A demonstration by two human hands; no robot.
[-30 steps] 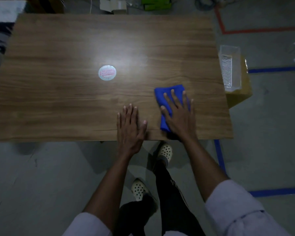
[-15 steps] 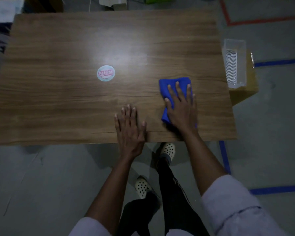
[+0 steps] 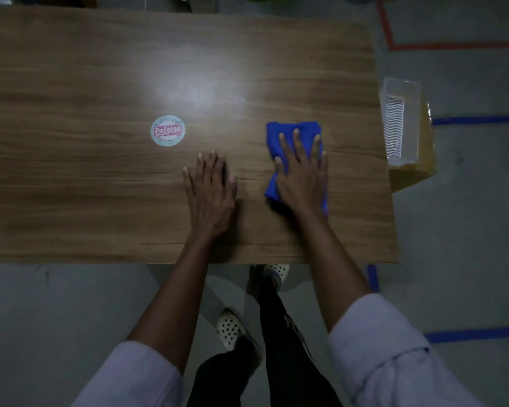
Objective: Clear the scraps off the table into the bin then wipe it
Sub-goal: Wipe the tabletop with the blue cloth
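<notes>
**Head view.** The left hand (image 3: 210,195) lies flat, palm down, on the bench (image 3: 71,201) near its front edge. The forearm is extended, and the fingers (image 3: 212,165) are straight, close together and holding nothing. The right hand (image 3: 303,177) presses a folded blue cloth (image 3: 291,130) onto the bench, to the right of the left hand. Its 4 fingers (image 3: 297,145) are straight and slightly spread across the cloth. The 2 hands are apart. A round sticker (image 3: 168,130) lies on the bench left of the cloth. A clear bin (image 3: 401,121) stands on a yellow box (image 3: 415,174) just beside the bench's right edge.
</notes>
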